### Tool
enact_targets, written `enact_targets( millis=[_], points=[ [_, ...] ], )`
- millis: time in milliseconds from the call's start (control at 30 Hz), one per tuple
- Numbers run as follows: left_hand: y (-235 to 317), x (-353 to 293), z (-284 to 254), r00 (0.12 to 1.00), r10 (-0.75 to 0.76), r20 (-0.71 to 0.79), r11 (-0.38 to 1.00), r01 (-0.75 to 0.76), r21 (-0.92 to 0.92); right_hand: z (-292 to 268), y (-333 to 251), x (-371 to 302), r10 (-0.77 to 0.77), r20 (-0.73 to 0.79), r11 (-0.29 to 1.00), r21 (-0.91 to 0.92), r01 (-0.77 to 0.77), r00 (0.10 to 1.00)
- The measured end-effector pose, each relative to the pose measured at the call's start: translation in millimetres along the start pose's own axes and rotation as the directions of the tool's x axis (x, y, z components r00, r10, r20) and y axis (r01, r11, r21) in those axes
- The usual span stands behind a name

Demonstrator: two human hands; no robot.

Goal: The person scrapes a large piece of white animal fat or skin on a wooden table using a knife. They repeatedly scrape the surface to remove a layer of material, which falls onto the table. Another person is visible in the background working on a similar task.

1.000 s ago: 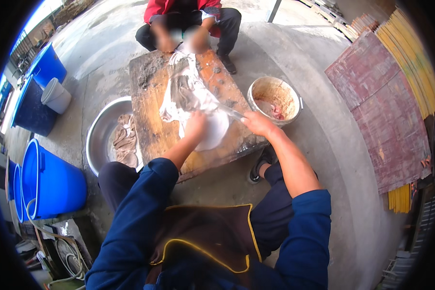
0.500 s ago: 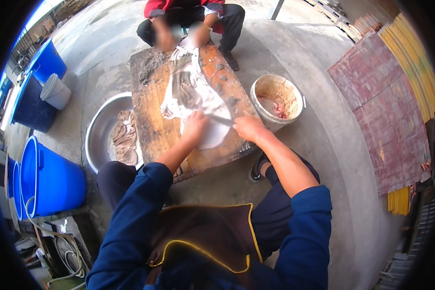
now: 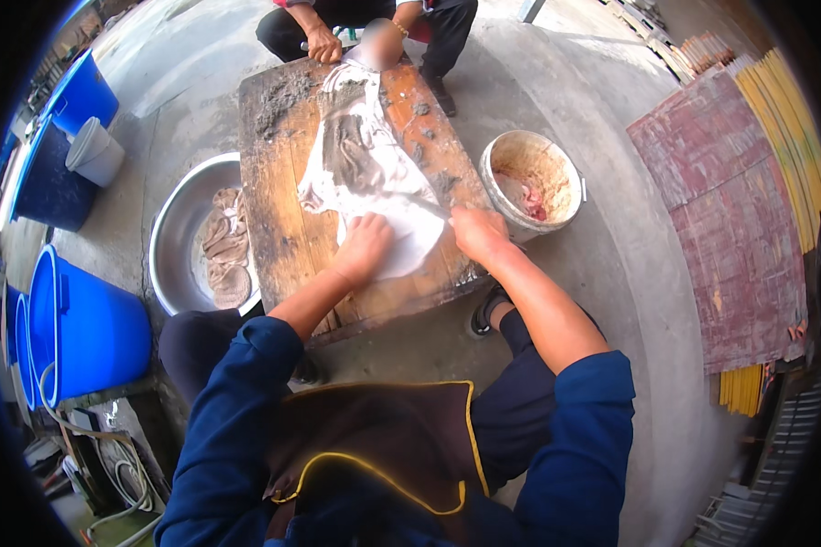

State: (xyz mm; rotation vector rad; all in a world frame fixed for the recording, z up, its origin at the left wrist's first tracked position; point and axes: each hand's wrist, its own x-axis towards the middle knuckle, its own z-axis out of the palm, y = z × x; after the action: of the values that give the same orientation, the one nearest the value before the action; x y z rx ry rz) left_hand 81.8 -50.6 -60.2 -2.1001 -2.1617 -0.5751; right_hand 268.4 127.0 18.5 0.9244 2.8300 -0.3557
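Across the wooden board lies a long, wet, white sheet with grey-brown patches that looks like tripe. My left hand presses on its near part, fingers curled against it. In my closed right hand, at the board's right side, is a knife whose thin blade points left over the tripe; the handle is hidden in my fist. Facing me, another person's hand is at the far end, beside the tripe's far tip; their other hand is blurred.
Left of the board, a metal basin holds brown wrinkled pieces. A white bucket with pinkish scraps stands right. Grey sludge lies on the board. Blue tubs and a hose are at left, reddish panels at right.
The knife has shifted slightly away from me and right, its blade now at a changed angle. My left hand stays on the tripe. The other person's left-side hand has lifted a little.
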Motion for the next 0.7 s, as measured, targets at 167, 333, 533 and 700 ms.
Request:
enact_targets(
  millis=[167,333,533,700],
  points=[
    [17,12,-9,0.986,-0.129,-0.106,0.988,0.119,-0.094,-20,0,4,0.037,0.038,0.999,0.025,-0.038,0.999],
    [11,26,11,0.964,-0.223,-0.142,0.972,0.209,-0.105,-29,-7,3,-0.002,0.019,0.989,0.145,0.0,1.0],
    [9,30,8,0.974,-0.076,-0.213,0.994,0.056,-0.098,-18,24,15,-0.127,-0.044,0.934,0.33,0.134,0.991],
    [21,27,-10,0.972,-0.124,-0.202,0.941,0.05,-0.334,-14,31,19,-0.23,-0.054,0.902,0.362,0.234,0.972]
  ],
)
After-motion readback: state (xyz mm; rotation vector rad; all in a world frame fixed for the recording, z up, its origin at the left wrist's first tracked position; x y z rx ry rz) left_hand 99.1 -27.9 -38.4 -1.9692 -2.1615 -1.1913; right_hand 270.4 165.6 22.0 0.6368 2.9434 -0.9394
